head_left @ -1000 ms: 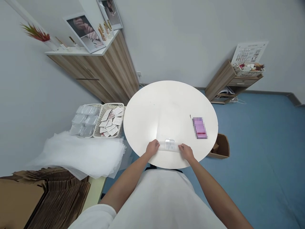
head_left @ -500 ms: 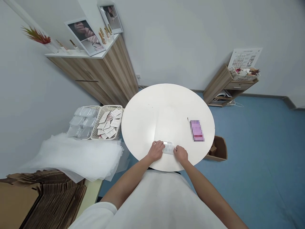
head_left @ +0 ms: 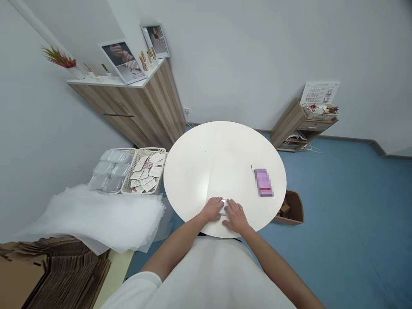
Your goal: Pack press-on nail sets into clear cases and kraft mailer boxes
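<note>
A small clear plastic packet [head_left: 223, 208] lies near the front edge of the round white table [head_left: 222, 148]. Most of it is hidden under my hands, so its contents cannot be made out. My left hand [head_left: 212, 209] is closed at its left side, fingers bent onto the film. From the right, my right hand [head_left: 236, 215] lies over the packet with its fingers stretched and the thumb apart. The fingertips of both hands are close together.
On the table's right lies a blurred purple object [head_left: 264, 183]. To the left stand a basket of printed cards [head_left: 146, 174], a basket of clear bags [head_left: 112, 169] and white foam sheets [head_left: 106, 216]. An open cardboard box [head_left: 294, 208] sits right of the table.
My right hand has gone from pinching the packet's right edge to lying across it with spread fingers. My left hand stays at the left side. The view has tilted slightly.
</note>
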The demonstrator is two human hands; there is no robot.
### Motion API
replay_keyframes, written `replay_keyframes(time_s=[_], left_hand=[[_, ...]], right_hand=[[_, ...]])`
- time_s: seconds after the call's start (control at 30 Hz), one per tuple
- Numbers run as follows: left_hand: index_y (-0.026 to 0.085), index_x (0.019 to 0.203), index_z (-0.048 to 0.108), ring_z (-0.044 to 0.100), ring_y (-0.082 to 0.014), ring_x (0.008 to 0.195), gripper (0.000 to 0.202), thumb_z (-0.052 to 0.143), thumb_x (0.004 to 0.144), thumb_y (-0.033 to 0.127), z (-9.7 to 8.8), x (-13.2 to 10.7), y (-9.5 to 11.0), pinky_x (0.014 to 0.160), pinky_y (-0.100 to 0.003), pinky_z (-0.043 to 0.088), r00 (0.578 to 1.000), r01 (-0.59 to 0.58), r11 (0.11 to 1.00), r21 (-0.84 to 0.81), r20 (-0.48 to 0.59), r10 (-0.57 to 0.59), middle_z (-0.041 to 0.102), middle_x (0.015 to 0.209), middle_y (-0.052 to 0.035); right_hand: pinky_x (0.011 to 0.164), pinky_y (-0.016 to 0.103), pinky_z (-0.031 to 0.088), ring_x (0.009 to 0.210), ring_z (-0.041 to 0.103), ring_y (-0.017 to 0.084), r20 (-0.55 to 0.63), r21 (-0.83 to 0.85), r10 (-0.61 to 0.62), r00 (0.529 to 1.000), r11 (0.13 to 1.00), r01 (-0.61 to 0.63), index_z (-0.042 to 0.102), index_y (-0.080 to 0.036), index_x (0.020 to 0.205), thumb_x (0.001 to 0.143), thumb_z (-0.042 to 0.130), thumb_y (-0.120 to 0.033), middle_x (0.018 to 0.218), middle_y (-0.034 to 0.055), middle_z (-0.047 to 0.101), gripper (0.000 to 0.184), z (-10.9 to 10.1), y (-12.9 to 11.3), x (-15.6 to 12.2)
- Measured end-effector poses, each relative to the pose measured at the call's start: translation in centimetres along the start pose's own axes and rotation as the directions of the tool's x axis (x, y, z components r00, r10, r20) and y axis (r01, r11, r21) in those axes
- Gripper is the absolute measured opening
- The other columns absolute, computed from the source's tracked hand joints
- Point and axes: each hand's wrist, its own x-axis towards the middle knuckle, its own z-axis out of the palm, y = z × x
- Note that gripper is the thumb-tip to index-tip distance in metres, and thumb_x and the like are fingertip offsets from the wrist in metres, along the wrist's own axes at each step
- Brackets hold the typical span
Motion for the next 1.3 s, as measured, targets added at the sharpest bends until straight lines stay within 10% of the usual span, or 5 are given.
replay_keyframes(time_s=[0.27,0.5,0.87,1.3], left_hand=[[0.021,0.089,0.048,0.054,-0.0218,0.077,0.034,0.058,0.060,0.035,0.0,-2.6,0.8,0.072,-0.032,0.038,0.996,-0.004,0.998,-0.068,0.093,0.011,0.057,0.081,-0.0033],[0.023,0.094,0.049,0.037,-0.0270,0.111,0.037,0.059,0.062,0.041,-1.0,-3.3,1.0,0.091,-0.041,0.026,1.000,0.015,0.998,-0.060,0.006,-0.015,0.048,0.109,-0.0057],[0.024,0.096,0.054,0.049,-0.0210,0.094,0.023,0.043,0.079,0.034,-0.8,-2.9,-0.3,0.079,-0.034,0.036,0.986,0.161,0.970,-0.184,0.063,-0.152,0.056,0.095,-0.0036],[0.016,0.090,0.056,0.055,-0.0190,0.081,0.024,0.047,0.076,0.034,-0.5,-1.2,-3.9,0.065,-0.025,0.041,0.890,0.455,0.818,-0.353,0.147,-0.432,0.062,0.090,-0.0061]], right_hand=[[0.096,0.044,0.017,0.093,0.052,0.019,0.071,-0.013,-0.066,0.995,0.998,0.067,0.044,-0.022,0.099,0.068,0.047,-0.012,0.095,0.0047,0.058,0.033,-0.1,-1.6,-1.2],[0.080,0.032,0.030,0.085,0.052,0.017,0.131,0.085,-0.028,0.991,0.996,0.017,0.046,-0.020,0.091,0.070,0.050,-0.021,0.087,0.0023,0.058,0.021,-1.1,-0.8,-0.2],[0.076,0.032,0.036,0.088,0.053,0.018,0.150,0.229,-0.034,0.988,0.973,-0.001,0.056,-0.023,0.092,0.077,0.049,-0.034,0.093,0.0036,0.057,0.020,-2.2,1.4,1.5],[0.066,0.025,0.040,0.082,0.055,0.015,0.207,0.499,0.282,0.937,0.793,-0.349,0.053,-0.023,0.092,0.074,0.052,-0.033,0.093,0.0023,0.060,0.022,-0.8,3.2,3.4]])
